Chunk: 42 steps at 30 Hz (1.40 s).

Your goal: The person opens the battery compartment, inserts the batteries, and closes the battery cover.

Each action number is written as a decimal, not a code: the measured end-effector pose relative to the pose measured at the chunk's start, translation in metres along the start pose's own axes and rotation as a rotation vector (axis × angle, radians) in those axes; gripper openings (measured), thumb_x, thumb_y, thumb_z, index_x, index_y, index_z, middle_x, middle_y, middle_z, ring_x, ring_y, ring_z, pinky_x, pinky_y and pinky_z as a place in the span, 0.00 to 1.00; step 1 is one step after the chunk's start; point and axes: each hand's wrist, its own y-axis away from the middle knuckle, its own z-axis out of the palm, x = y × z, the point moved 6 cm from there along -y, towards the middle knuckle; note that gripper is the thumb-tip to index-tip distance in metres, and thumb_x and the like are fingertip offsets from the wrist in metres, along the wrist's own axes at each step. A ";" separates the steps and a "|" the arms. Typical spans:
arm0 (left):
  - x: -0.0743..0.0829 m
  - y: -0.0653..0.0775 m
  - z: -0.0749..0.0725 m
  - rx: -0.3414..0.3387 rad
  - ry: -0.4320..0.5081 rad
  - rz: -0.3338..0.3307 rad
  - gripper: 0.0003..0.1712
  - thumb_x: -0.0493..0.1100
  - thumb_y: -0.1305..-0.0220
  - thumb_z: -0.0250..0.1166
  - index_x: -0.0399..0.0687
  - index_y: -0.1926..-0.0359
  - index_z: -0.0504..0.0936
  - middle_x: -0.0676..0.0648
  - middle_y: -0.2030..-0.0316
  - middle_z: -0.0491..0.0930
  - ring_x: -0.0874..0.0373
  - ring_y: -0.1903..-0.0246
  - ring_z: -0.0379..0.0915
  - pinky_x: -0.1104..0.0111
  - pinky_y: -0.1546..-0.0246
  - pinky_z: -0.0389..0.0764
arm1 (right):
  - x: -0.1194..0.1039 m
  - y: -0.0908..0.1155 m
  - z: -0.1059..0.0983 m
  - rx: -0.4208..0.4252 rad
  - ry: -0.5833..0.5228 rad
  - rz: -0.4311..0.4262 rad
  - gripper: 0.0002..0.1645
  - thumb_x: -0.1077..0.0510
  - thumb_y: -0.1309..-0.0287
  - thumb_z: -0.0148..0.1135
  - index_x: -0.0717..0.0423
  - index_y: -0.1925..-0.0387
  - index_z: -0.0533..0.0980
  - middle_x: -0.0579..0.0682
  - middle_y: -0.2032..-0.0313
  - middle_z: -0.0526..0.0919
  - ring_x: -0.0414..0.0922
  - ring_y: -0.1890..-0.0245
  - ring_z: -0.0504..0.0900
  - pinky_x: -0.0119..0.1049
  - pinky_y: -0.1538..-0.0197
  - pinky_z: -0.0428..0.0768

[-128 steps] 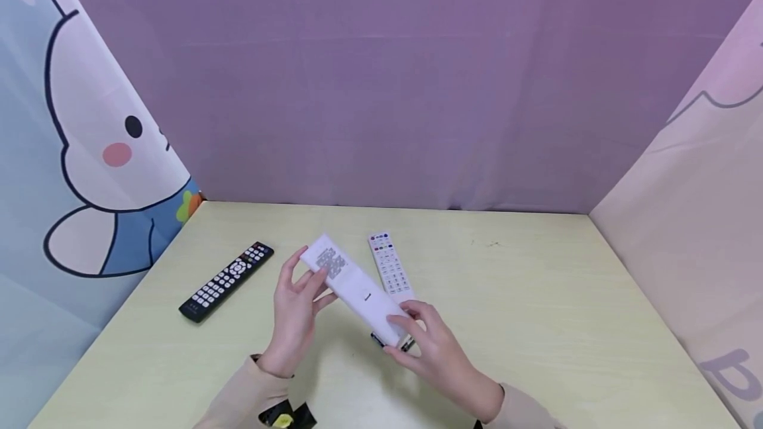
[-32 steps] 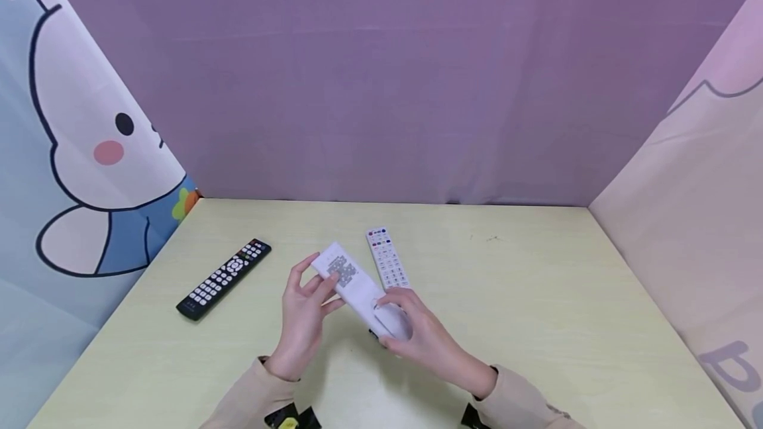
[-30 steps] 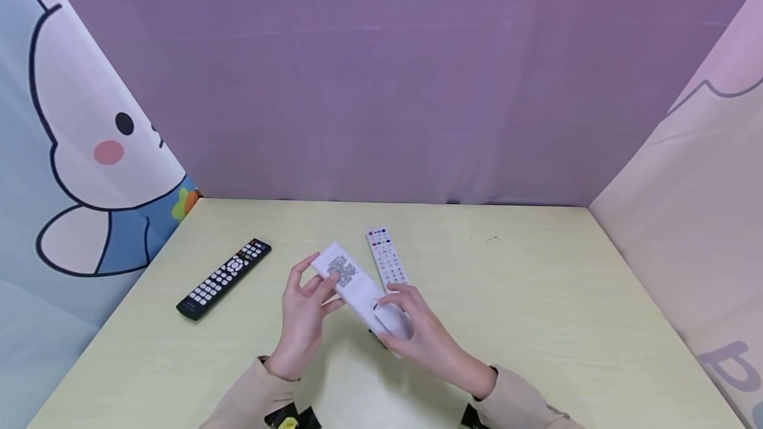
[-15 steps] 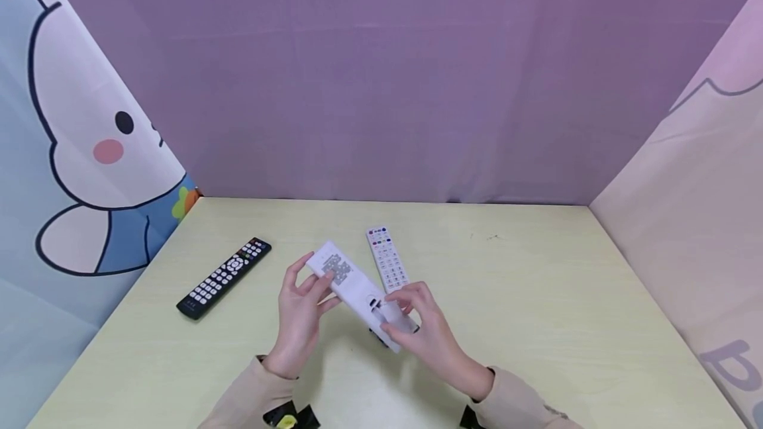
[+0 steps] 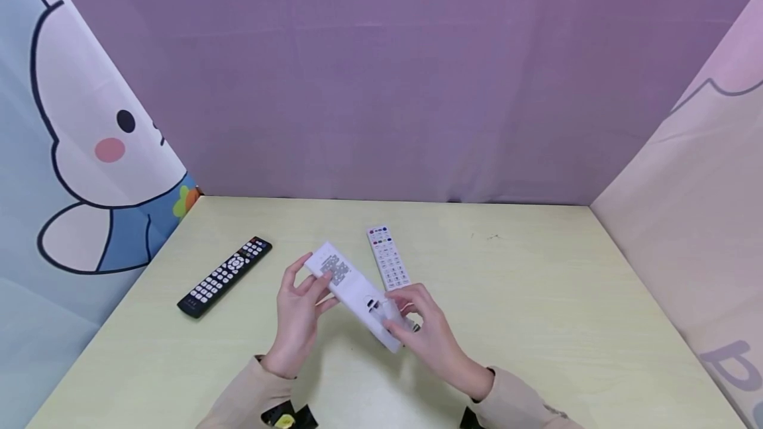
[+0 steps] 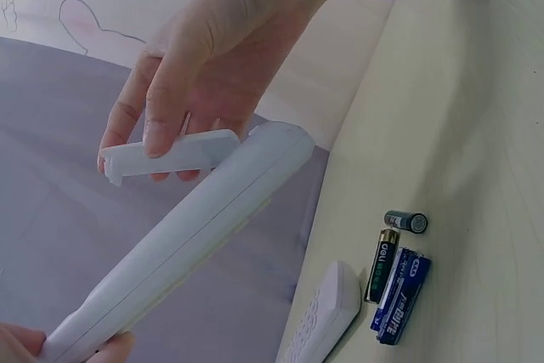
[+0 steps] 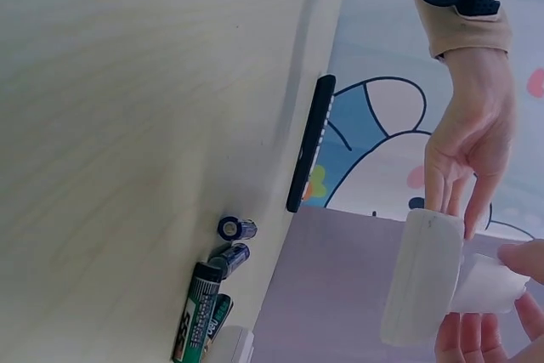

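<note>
My left hand (image 5: 295,320) grips the upper end of a white remote control (image 5: 352,286), its back and printed label facing up. In my right hand (image 5: 432,336) the battery cover (image 6: 174,155) is pinched between thumb and fingers, lifted away from the remote's back near its lower end. Part of the battery compartment shows beside the cover in the head view; the rest is hidden by the cover and fingers. The right wrist view shows the cover (image 7: 489,285) tilted next to the remote's end (image 7: 422,278). Both hands are above the table.
Behind the hands, a second white remote (image 5: 387,257) lies buttons up. A black remote (image 5: 224,277) lies to the left. Several batteries lie on the table under the held remote, among them a blue one (image 6: 401,299) and a green-and-black one (image 6: 382,265). Fabric backdrops surround the table.
My right hand has moved from the remote's lower end onto the battery cover and raised it off, exposing the compartment. The left hand keeps its grip on the remote.
</note>
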 end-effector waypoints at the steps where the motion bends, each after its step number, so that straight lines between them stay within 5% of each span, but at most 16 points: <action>1: 0.000 0.000 0.000 0.000 -0.004 -0.001 0.30 0.28 0.42 0.52 0.48 0.40 0.57 0.36 0.53 0.75 0.57 0.68 0.79 0.65 0.64 0.82 | 0.005 0.001 0.000 -0.005 -0.027 0.025 0.23 0.71 0.60 0.65 0.62 0.57 0.72 0.53 0.62 0.72 0.43 0.65 0.73 0.33 0.62 0.80; 7: 0.000 -0.001 -0.005 -0.004 -0.015 -0.001 0.29 0.29 0.41 0.52 0.48 0.40 0.57 0.37 0.53 0.74 0.58 0.67 0.79 0.66 0.64 0.82 | 0.018 -0.003 -0.007 -0.025 -0.165 0.232 0.23 0.70 0.59 0.64 0.62 0.55 0.73 0.55 0.62 0.73 0.42 0.63 0.73 0.33 0.59 0.80; 14: 0.002 -0.003 -0.018 0.017 -0.014 -0.009 0.29 0.30 0.41 0.53 0.49 0.40 0.56 0.48 0.61 0.78 0.58 0.67 0.79 0.68 0.64 0.82 | 0.038 -0.002 -0.024 -0.035 -0.107 0.379 0.23 0.71 0.58 0.64 0.58 0.55 0.75 0.51 0.62 0.74 0.44 0.62 0.74 0.36 0.56 0.79; 42: 0.017 -0.010 -0.061 0.105 0.035 -0.010 0.28 0.31 0.40 0.53 0.51 0.41 0.56 0.56 0.69 0.80 0.61 0.68 0.79 0.67 0.63 0.81 | 0.089 0.015 -0.050 -0.359 0.246 0.393 0.21 0.74 0.63 0.62 0.62 0.60 0.75 0.51 0.68 0.74 0.44 0.68 0.74 0.25 0.68 0.77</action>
